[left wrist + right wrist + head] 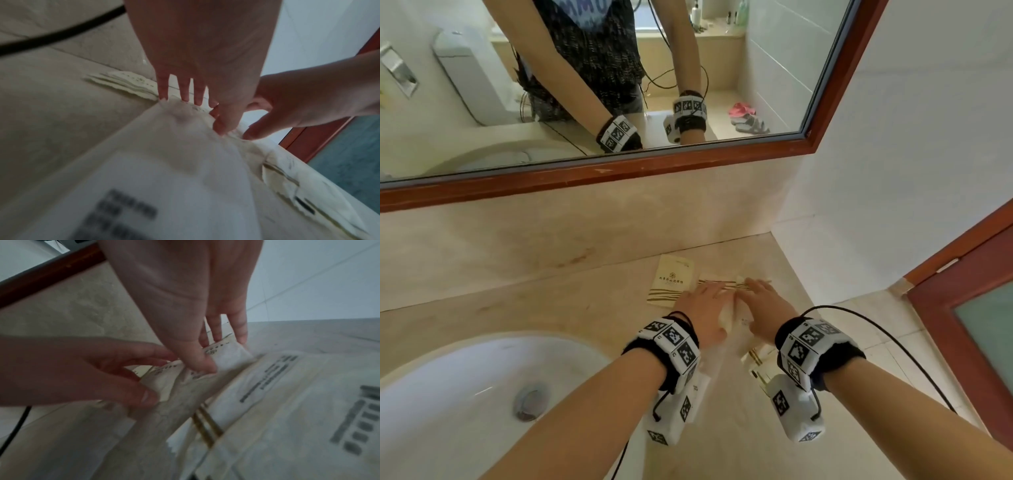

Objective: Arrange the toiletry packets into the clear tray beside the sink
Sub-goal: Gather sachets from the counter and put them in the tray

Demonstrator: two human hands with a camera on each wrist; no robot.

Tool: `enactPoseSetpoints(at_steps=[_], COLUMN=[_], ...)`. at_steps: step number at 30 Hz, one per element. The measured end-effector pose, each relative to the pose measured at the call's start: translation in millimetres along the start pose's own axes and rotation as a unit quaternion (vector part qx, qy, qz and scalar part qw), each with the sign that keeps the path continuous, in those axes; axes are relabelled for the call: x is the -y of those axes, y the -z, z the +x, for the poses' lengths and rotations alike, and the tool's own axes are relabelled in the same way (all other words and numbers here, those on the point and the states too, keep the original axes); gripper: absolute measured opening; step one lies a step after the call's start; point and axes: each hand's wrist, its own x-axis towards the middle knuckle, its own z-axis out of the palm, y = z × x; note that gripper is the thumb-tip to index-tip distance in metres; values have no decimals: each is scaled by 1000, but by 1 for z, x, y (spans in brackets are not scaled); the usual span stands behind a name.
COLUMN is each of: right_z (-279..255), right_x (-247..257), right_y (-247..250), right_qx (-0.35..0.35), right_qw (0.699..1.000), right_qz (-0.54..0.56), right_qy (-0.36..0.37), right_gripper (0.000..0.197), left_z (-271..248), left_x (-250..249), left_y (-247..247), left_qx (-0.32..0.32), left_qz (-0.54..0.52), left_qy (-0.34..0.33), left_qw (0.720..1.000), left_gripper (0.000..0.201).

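Flat cream toiletry packets with brown stripes lie on the marble counter right of the sink. One printed packet [675,279] lies bare at the back, and a striped one [717,284] is partly under my fingers. My left hand [705,305] pinches the far edge of a large cream packet [164,162] between straight fingers and thumb. Close beside it, my right hand [765,301] pinches a small white packet [232,356] between thumb and fingers. More packets [756,359] lie under my wrists. I cannot make out the clear tray's walls.
The white sink basin [448,377] is at lower left. A wood-framed mirror [619,171] hangs over the backsplash. The counter ends at the right, with tiled floor and a wooden door [962,274] beyond. Black cables trail from both wrists.
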Motion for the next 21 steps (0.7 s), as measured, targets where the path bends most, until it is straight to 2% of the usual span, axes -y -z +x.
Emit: enactPoseSetpoints(at_steps=[3, 7, 10, 13, 17, 21], right_z=[3, 4, 3, 7, 14, 13], right_x=[-8, -9, -9, -5, -2, -2], right_y=[0, -5, -10, -9, -5, -4], right_qx=[-41, -106, -94, -89, -62, -72], right_qw=[999, 992, 990, 989, 987, 980], right_qz=[7, 25, 5, -10, 30, 76], right_qy=[4, -62, -101, -118, -146, -169], right_gripper=[55, 41, 55, 56, 64, 73], left_z=[0, 1, 5, 8, 11, 9], left_x=[2, -2, -6, -9, -10, -10], left_y=[-4, -3, -4, -3, -2, -5], left_qx=[-19, -76, -95, -93, -91, -103], left_qz=[-25, -41, -43, -51, -51, -54], left_qy=[9, 63, 87, 92, 97, 91], left_qw=[999, 994, 991, 990, 990, 989], left_gripper=[65, 63, 63, 64, 65, 63])
